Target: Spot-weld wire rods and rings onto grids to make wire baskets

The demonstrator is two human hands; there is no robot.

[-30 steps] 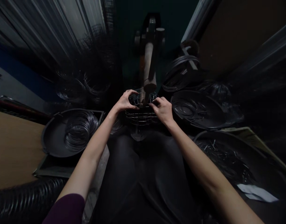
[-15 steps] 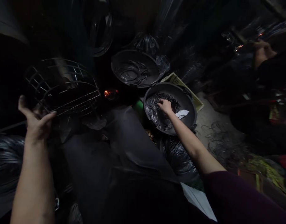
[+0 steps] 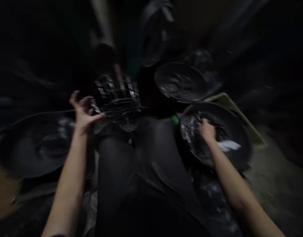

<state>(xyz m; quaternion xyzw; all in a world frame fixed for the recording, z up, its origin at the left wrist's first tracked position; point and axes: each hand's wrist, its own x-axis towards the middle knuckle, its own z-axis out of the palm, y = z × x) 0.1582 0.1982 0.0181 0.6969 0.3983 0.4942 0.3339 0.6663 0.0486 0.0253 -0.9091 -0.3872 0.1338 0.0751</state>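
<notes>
My left hand (image 3: 84, 116) is at the left side of a round wire cage (image 3: 122, 104), its fingers and thumb spread apart. The thumb reaches the cage's lower edge; whether it touches is blurred. My right hand (image 3: 207, 130) reaches into a dark round pan (image 3: 241, 154), fingers drawn together among thin, short metal rods (image 3: 189, 129). What those fingers grip, if anything, is smeared by motion. A white scrap (image 3: 229, 145) lies in the same pan, right of the hand.
Behind stands another dark pan (image 3: 182, 74) with coiled strands in it. A yellow crate (image 3: 250, 126) sits under the near right pan. To the left is a large dark basin (image 3: 22, 148). My dark-clothed legs (image 3: 153, 158) fill the middle, with a green spot (image 3: 174, 120) beside them.
The view has swung left, so everything sits farther right, and the left basin has come in. The orange glow no longer shows. My right hand remains in the pan, my left beside the cage.
</notes>
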